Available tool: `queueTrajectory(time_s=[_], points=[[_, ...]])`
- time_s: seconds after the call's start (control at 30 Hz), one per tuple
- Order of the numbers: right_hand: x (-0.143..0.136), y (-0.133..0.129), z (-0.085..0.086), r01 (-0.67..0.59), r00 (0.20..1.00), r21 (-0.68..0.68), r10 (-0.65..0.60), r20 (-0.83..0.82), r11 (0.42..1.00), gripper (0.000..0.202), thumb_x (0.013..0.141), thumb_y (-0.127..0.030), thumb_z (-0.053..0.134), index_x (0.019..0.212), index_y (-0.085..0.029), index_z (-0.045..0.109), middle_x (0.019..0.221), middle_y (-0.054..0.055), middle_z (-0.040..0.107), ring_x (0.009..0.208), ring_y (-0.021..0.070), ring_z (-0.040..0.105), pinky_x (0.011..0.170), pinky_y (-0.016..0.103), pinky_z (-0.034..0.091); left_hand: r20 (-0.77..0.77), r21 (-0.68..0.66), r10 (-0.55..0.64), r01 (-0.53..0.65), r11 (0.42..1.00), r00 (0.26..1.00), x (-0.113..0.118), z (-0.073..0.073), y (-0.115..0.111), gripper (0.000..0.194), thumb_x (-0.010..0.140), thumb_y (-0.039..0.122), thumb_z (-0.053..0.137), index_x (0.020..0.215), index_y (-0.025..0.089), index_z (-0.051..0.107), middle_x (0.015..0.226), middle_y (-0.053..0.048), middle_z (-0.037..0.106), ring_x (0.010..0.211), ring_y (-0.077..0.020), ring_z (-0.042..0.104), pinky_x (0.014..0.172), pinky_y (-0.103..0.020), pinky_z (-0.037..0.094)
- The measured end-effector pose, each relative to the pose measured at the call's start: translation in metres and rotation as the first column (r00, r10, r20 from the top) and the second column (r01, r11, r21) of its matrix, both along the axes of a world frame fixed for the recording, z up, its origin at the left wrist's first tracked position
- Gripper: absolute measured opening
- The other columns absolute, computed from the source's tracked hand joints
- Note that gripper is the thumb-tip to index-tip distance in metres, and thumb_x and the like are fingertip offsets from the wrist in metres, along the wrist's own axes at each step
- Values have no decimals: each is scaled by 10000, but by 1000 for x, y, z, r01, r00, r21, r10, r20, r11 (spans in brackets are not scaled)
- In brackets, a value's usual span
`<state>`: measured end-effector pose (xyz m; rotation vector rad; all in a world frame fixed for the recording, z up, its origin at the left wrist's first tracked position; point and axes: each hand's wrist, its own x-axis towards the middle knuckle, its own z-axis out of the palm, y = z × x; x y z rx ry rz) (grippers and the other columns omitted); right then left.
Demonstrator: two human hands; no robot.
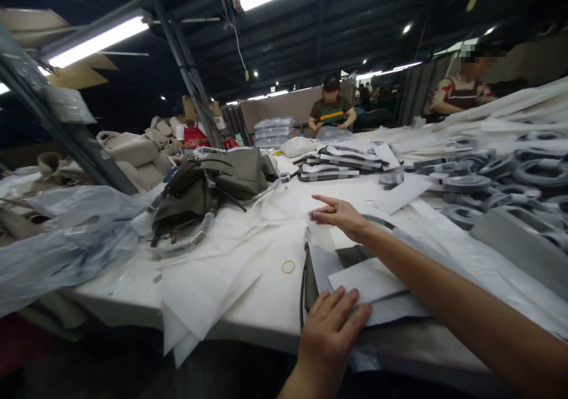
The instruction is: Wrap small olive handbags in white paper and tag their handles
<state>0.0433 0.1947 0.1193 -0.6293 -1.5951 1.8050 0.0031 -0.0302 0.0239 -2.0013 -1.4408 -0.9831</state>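
Note:
A dark olive-grey bag [309, 280] lies near the table's front edge, partly covered by white paper sheets [368, 279]. My left hand [331, 328] rests on its near end, fingers spread over the bag and the paper's edge. At the far end, my right hand [339, 216] reaches across with the index finger stretched out and the other fingers partly bent. Its fingertips are at the top of a white sheet [322, 236]; I cannot tell whether they touch it. My right forearm hides part of the bag.
A yellow rubber band [288, 267] lies left of the bag. Olive bags [239, 174] stand farther left, beside loose white sheets [199, 292] and clear plastic [89, 233]. Wrapped strap coils [470, 183] crowd the right. A flat stack [337, 165] and a co-worker [332, 112] are beyond.

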Motion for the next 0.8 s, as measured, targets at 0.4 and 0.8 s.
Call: queueTrajectory(time_s=[0.4, 0.8], points=[[75, -87, 10, -183, 967, 392, 94, 235, 902, 484, 823, -288, 717, 1295, -214, 633, 869, 26, 750, 797, 171, 696, 747, 295, 561, 38, -26, -24, 25, 999, 999, -1, -4, -1, 343, 1031, 205, 395, 1301, 235, 605, 1314, -10, 657, 1207, -205, 615, 995, -380, 546], [119, -127, -38, -87, 992, 692, 2, 124, 716, 250, 836, -65, 628, 926, -251, 768, 894, -3, 783, 910, 175, 737, 896, 282, 583, 135, -26, -131, 136, 990, 982, -6, -8, 1, 308, 1014, 282, 449, 1247, 145, 597, 1181, -137, 699, 1156, -230, 637, 1021, -415, 535]])
